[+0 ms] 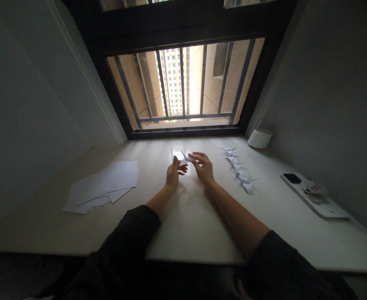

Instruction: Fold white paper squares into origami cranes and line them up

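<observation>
A small white paper crane [186,159] is held up between my two hands above the middle of the sill. My left hand [172,171] pinches its left side between thumb and fingers. From the other side, the fingertips of my right hand [203,166] close on the crane's right part. One thin point of the paper sticks up toward the window. To the right of my hands, several folded white paper cranes [238,168] stand in a row running away from me. Flat white paper sheets [108,181] lie overlapping on the left.
A pale, glossy windowsill [183,233] carries everything. At the right lies a phone [315,198] with a round decorated grip on its back. A white cup-like object [260,138] sits in the far right corner. The dark-framed window [183,133] closes off the back.
</observation>
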### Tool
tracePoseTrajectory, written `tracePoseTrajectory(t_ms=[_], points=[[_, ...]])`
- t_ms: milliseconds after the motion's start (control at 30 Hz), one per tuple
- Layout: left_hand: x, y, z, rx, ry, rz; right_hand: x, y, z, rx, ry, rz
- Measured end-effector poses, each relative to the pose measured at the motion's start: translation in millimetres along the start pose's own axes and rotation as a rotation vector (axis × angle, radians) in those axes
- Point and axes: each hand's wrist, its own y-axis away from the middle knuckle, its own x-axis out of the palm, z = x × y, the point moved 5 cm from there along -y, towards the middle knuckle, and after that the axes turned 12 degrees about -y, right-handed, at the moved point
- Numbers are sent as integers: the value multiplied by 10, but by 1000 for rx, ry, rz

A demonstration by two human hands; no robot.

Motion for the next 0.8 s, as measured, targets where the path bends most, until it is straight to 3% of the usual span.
tracePoseTrajectory(t_ms=[133,333,800], points=[[-40,-47,29,52,-75,24,-73,-48,-94,72,-60,-46],[16,-48,-44,210,-68,162,-28,-60,-170,107,-128,84],[49,-22,-117,227,-1,165,30,-52,-105,121,-196,182]])
